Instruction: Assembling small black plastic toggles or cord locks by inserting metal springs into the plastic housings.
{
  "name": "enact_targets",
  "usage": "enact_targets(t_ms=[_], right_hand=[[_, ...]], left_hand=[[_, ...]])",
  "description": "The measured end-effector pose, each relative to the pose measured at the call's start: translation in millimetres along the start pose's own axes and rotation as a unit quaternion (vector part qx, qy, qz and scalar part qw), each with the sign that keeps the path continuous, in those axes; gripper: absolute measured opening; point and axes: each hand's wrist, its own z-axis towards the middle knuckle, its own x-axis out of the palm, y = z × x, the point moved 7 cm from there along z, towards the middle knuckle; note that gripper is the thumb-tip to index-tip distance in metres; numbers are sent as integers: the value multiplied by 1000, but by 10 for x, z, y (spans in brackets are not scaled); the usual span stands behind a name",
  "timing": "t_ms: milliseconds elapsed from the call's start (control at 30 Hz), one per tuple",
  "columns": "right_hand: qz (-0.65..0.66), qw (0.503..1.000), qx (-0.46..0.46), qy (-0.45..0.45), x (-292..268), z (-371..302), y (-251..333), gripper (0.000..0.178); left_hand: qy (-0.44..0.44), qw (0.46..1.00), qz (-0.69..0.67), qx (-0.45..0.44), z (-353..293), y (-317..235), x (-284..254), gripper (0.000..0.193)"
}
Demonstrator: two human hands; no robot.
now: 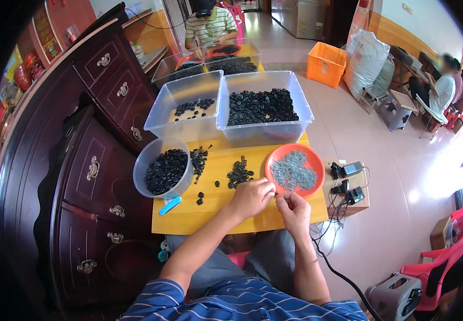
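My left hand (253,198) and my right hand (294,209) are close together at the near edge of a red-orange plate (318,166). Both have their fingers pinched; whatever they hold is too small or hidden to make out. A heap of thin silvery metal pieces (294,170) lies in the plate. Just beyond my left hand is a small pile of black oval parts (239,172) on the yellow table (215,206). Farther left, a round clear tub (141,188) holds many similar black parts, with another loose pile (198,160) beside it.
Two clear bins (159,125) (266,128) with black parts stand at the table's far side. A blue-handled tool (170,206) lies near the left edge. Right of the table, a box (361,202) carries black devices and cables. A person (210,27) works opposite; a dark cabinet (90,171) borders the left.
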Motion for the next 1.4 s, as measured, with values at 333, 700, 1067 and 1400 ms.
enact_targets(t_ms=[333, 700, 1067, 1400], right_hand=[[-121, 991, -7, 59, 138, -84, 123, 15], [23, 985, 34, 170, 259, -100, -7, 19], [181, 949, 104, 237, 461, -217, 18, 19], [236, 932, 117, 248, 542, -273, 126, 18]], left_hand=[[57, 989, 122, 64, -235, -243, -159, 5], [30, 999, 7, 29, -386, -219, -339, 6], [-67, 919, -342, -187, -775, 123, -246, 4], [-127, 915, -343, -170, -723, 74, -205, 4]])
